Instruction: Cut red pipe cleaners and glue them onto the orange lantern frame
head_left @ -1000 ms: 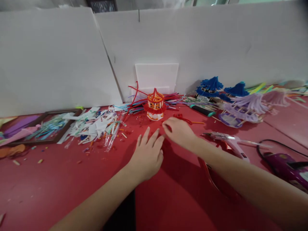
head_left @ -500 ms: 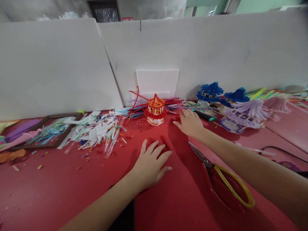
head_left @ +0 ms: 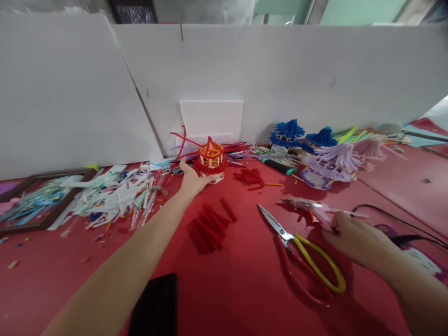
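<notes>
My left hand [head_left: 192, 179] reaches to the small red and orange round model [head_left: 210, 158], thumb and fingers spread around its left and front side; whether it grips is hard to tell. On the right, my right hand [head_left: 350, 233] is closed round the handle of a pink glue gun [head_left: 322, 212], whose tip points left. Between my arms lie cut red pipe-cleaner pieces [head_left: 208, 228] in a fanned bunch. Scissors [head_left: 287, 235] with yellow and red handles rest left of my right hand. A few red bits [head_left: 250, 177] lie right of the model.
Blue-roofed models [head_left: 289, 133] and lilac ones [head_left: 338, 161] stand at the back right. White scraps [head_left: 122, 191] and a brown frame [head_left: 45, 224] are at the left. A black phone [head_left: 156, 303] lies near the front. A white board wall [head_left: 280, 70] closes the back.
My left hand has moved forward to the model, uncovering the red pieces. My right hand has drawn back to the right and taken hold of the glue gun. The view has shifted right.
</notes>
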`<state>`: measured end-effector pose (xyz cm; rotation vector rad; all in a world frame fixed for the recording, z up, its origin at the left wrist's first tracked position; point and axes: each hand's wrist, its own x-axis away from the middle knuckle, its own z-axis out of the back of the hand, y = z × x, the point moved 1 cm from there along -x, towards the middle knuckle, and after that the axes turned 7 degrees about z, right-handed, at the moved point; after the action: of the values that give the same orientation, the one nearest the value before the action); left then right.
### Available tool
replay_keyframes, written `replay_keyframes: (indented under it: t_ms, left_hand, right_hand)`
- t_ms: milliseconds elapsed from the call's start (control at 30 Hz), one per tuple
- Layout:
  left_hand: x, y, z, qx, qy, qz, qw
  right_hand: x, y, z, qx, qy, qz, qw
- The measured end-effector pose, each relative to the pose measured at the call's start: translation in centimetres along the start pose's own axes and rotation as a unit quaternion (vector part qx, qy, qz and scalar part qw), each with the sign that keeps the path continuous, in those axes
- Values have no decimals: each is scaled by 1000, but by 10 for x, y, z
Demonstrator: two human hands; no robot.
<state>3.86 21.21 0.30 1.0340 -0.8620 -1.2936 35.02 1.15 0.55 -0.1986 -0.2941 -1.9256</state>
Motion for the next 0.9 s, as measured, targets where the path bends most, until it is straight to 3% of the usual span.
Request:
replay_keyframes:
  t_ms: [133, 300, 533, 733, 900]
  left_hand:
    - [-2, -4, -15, -26, -13, -5, 1000]
    - [-6, -6, -19, -41, -7, -19, 999]
    - [-12, -13, -13, -28, 25, -50, 998]
    - [0, -5, -3, 12, 39, -55, 998]
    - [4, -5, 2, 54, 47, -74, 995]
  right_hand:
    - [-6, -5, -4, -34, 14, -18, 999]
    - [-11, 0, -7, -53, 30, -28, 998]
    - [-14, 4, -5, -135, 181, -57, 972]
    - [-18, -2, 2, -91, 210, 12, 973]
    - [-19, -2, 9, -76, 161, 93, 980]
